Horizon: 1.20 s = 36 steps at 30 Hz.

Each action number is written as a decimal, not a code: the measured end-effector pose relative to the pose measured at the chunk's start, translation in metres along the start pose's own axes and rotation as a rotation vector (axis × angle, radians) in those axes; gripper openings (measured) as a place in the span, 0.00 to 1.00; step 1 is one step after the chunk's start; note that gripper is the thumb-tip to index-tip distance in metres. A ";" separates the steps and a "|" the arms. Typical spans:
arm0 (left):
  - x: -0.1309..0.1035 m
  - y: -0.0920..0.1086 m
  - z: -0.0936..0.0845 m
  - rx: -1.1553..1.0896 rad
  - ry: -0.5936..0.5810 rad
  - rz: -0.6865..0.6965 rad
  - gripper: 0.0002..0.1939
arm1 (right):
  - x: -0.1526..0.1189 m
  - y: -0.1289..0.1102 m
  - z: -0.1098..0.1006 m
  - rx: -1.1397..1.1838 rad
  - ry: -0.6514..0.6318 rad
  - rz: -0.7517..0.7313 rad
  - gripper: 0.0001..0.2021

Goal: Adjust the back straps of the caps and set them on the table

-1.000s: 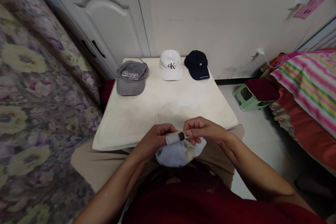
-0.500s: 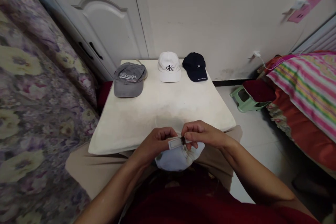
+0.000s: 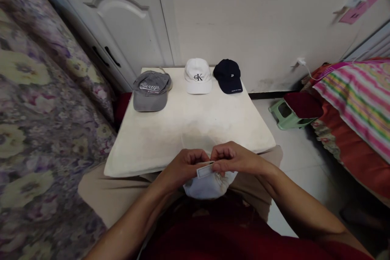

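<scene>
A light blue cap (image 3: 205,187) rests in my lap at the table's front edge, its strap with a pale rectangular patch raised toward me. My left hand (image 3: 190,164) pinches the strap beside the patch. Closed on the strap's other part is my right hand (image 3: 227,157), its fingertips touching those of my left. The dark buckle is mostly hidden by the right fingers. Farther back on the cream table (image 3: 189,126) lie a grey cap (image 3: 151,91) at left, a white cap (image 3: 198,76) in the middle and a navy cap (image 3: 228,76) at right.
A white cabinet (image 3: 128,20) and the wall stand behind the table. Floral curtain (image 3: 45,130) hangs at left. To the right are a green stool (image 3: 283,113) with a dark red top and a bed with a striped cover (image 3: 359,101).
My right fingers have closed over the dark buckle, which showed between my hands before. The hands have drawn closer together, and the patch has tilted slightly.
</scene>
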<state>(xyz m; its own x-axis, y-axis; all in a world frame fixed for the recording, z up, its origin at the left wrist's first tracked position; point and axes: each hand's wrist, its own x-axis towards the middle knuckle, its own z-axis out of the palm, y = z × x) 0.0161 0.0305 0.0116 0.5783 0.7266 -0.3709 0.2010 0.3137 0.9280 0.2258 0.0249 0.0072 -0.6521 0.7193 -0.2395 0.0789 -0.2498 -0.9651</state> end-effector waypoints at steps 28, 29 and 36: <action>-0.005 0.005 -0.002 0.005 -0.007 0.071 0.16 | -0.002 0.004 0.003 0.008 0.060 0.025 0.14; -0.005 0.005 -0.002 0.009 -0.009 0.068 0.16 | -0.002 0.004 0.003 -0.005 0.068 0.028 0.14; -0.007 0.004 -0.002 0.029 0.001 0.065 0.17 | -0.006 0.000 0.010 -0.160 0.175 0.024 0.15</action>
<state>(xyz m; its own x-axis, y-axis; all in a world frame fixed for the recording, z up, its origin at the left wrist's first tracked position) 0.0112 0.0279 0.0176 0.5902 0.7454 -0.3099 0.1857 0.2482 0.9507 0.2225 0.0143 0.0101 -0.5092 0.8192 -0.2640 0.2202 -0.1726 -0.9601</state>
